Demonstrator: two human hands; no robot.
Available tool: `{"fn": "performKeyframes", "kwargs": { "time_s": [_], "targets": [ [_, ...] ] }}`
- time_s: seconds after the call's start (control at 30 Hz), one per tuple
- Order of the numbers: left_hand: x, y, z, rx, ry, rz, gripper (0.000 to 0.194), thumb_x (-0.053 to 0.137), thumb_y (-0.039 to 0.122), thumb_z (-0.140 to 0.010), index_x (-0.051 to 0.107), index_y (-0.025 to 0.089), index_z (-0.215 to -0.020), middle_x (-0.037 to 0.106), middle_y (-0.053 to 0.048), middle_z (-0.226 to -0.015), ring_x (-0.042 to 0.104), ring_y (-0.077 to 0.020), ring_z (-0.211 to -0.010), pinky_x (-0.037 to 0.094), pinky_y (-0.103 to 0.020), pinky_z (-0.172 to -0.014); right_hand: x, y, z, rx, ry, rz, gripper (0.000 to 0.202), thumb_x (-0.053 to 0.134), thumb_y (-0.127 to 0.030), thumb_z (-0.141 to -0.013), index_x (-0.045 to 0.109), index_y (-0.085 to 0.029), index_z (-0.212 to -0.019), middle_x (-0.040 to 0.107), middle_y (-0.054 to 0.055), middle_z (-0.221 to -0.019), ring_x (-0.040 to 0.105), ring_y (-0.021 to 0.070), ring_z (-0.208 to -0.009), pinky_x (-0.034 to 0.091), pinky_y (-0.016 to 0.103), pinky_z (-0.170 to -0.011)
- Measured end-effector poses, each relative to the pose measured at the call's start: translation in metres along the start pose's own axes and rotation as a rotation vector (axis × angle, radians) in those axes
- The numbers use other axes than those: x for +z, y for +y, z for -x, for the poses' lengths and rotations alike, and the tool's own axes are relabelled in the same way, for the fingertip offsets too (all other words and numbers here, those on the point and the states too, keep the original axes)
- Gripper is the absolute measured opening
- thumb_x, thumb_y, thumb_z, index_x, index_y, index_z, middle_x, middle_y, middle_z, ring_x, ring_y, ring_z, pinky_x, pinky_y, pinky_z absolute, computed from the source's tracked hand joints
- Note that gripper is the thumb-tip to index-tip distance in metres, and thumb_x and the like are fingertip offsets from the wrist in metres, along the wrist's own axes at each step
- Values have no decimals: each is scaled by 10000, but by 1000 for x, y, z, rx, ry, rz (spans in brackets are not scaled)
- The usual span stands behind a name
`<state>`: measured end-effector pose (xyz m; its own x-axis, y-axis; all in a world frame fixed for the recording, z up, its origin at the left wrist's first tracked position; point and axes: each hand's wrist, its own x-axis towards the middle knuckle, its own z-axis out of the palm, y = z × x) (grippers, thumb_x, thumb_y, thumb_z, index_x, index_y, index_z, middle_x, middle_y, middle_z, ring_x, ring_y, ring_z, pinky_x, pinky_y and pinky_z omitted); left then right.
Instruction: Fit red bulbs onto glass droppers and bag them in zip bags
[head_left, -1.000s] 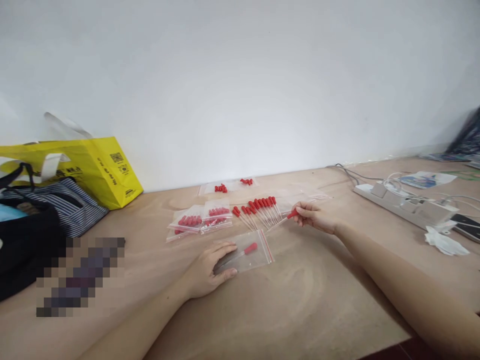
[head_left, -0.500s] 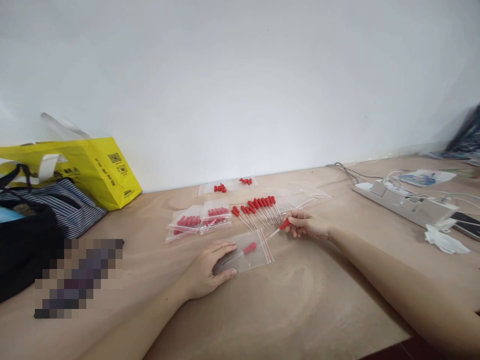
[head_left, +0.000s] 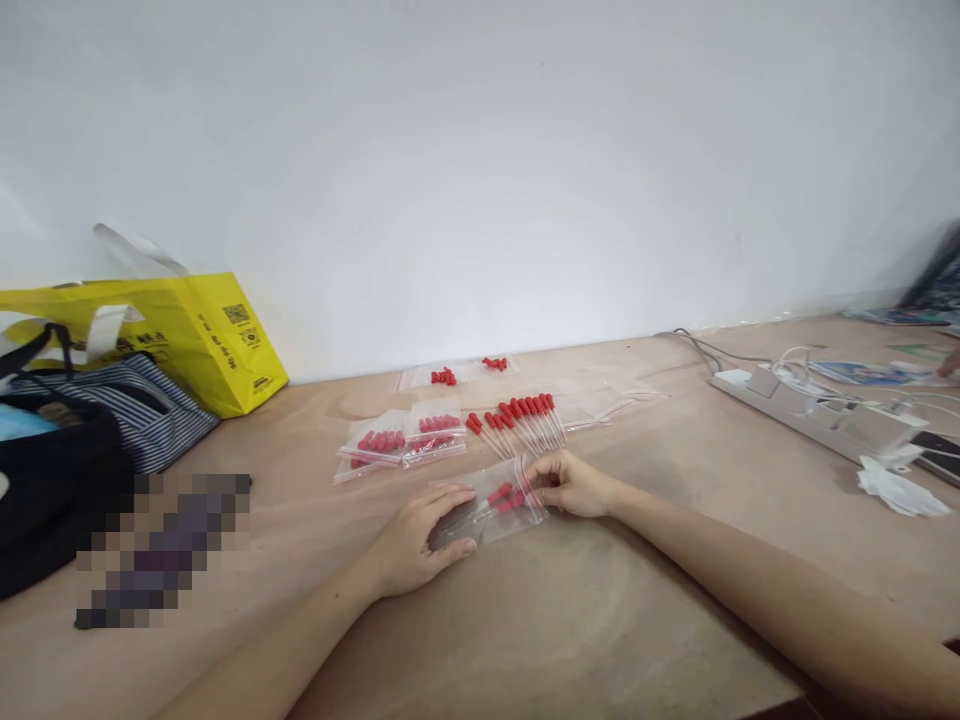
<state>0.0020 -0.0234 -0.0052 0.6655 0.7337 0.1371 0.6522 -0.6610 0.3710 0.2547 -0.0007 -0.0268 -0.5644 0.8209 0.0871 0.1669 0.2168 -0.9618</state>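
Note:
A clear zip-lock bag [head_left: 480, 525] with a red line along its mouth lies on the table in front of me. My left hand [head_left: 420, 540] holds its closed end, thumb on the near side and fingers on the far side. Inside is a glass dropper with a red rubber bulb [head_left: 499, 492]. A second red-bulbed dropper [head_left: 511, 502] lies beside it, its bulb reaching back toward the mouth. My right hand [head_left: 566, 483] is closed at the mouth around that bulb's end; its fingertips are partly hidden by the plastic. Several loose droppers [head_left: 525, 410] lie in a row just beyond.
Filled bags of droppers [head_left: 382, 440] lie left of the row, more red-bulbed droppers [head_left: 442, 376] near the wall. Empty clear bags [head_left: 600, 395] lie behind right. A power strip [head_left: 810, 415] with cables stands right, a yellow bag [head_left: 232, 350] and striped pouch [head_left: 157, 415] left.
My right hand has moved left to the bag's mouth, and the dropper it held is now inside beside the first one. My left hand stays on the bag.

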Motion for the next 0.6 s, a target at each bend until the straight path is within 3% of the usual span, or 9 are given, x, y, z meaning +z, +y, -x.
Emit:
{"fn": "performKeyframes", "kwargs": {
  "time_s": [0.13,0.33,0.4,0.5,0.6],
  "targets": [
    [0,1,1,-12,0,-4,480,490,450,-768,441,228,-1191,477,-52,-1244,405,-225,-1160,337,-394,-970,7,-2,-5,30,22,-58,305,684,-389,-586,617,-121,-717,592,-3,-660,446,51,-489,331,167,-436],
    [-1,1,0,21,6,9,468,491,433,-774,435,230,-1191,482,-50,-1236,420,-211,-1145,349,-373,-960,13,9,-14,77,260,-47,314,734,-349,-503,511,-136,-565,513,-42,-535,439,51,-473,348,169,-448],
    [-1,0,-1,32,14,13,464,490,434,-775,435,240,-1193,485,-46,-1233,423,-211,-1142,352,-375,-957,7,8,-15,108,195,-4,270,710,-325,-535,520,-141,-586,507,-48,-520,443,53,-458,350,169,-437],
    [-1,0,0,33,17,21,463,495,434,-773,439,243,-1191,489,-43,-1230,424,-215,-1141,351,-380,-957,-12,-1,-20,218,61,189,158,651,-271,-598,577,-140,-644,538,-37,-509,474,69,-443,368,178,-429],
    [-1,1,0,23,22,31,461,500,436,-768,447,249,-1186,491,-40,-1230,429,-223,-1136,352,-391,-955,-29,-12,-37,179,289,491,74,597,-190,-639,618,-134,-682,618,11,-642,544,90,-574,412,183,-530]
  ]
}}
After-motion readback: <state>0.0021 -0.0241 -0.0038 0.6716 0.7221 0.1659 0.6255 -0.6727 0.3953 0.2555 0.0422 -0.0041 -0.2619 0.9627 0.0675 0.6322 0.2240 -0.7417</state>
